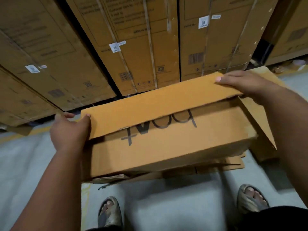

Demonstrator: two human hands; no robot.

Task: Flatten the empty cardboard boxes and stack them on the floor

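Note:
A brown cardboard box (pixel 166 147) with "boat" handwritten on its top sits in front of me, held over flattened cardboard (pixel 216 167) lying on the floor. Its far top flap (pixel 158 104) is folded over the top. My left hand (pixel 70 132) grips the left end of that flap, thumb on top. My right hand (pixel 246 85) grips the flap's right end at the far corner. A side flap (pixel 256 117) hangs open at the right, under my right forearm.
Tall strapped cartons (pixel 133 47) with barcodes and white labels stand close behind the box like a wall. The grey concrete floor (pixel 25 164) has a yellow line at left. My sandalled feet (pixel 110 212) stand just before the cardboard stack.

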